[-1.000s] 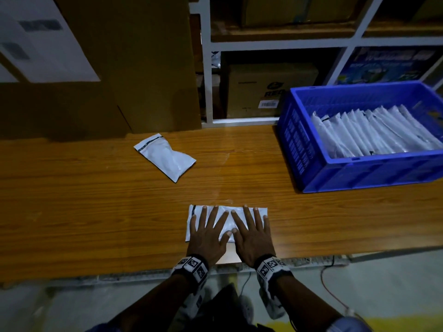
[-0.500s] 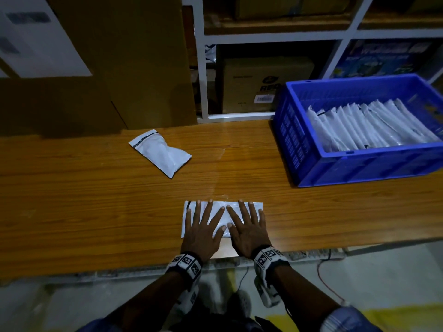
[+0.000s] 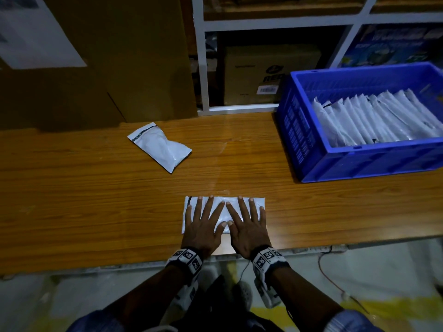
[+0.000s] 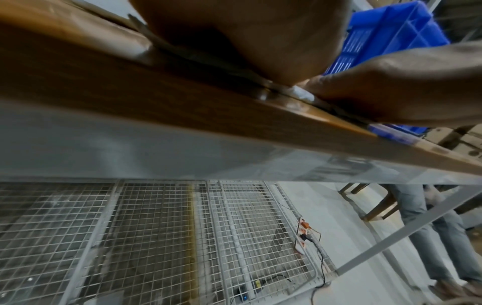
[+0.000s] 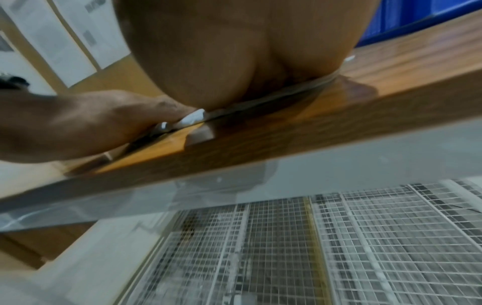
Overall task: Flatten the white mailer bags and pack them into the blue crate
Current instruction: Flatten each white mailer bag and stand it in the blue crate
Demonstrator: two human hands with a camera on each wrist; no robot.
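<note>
A white mailer bag (image 3: 224,203) lies flat near the front edge of the wooden table (image 3: 72,200). My left hand (image 3: 203,224) and right hand (image 3: 247,224) press on it side by side, palms down, fingers spread and straight. Both wrist views show only the heels of the palms on the bag edge (image 5: 191,118) at the table's rim. A second, puffy white mailer bag (image 3: 159,146) lies farther back to the left. The blue crate (image 3: 311,144) stands at the right with several white bags (image 3: 374,118) standing in a row inside.
Large cardboard boxes (image 3: 96,56) stand behind the table at the left. A white shelf frame (image 3: 201,68) with boxes stands behind the middle. Under the table is a wire mesh shelf (image 4: 156,237) and a power strip (image 4: 303,235). Another person's legs (image 4: 430,227) stand at the right.
Both hands stay flat on the bag, with the fingers spread slightly wider. The head view has shifted a little.
</note>
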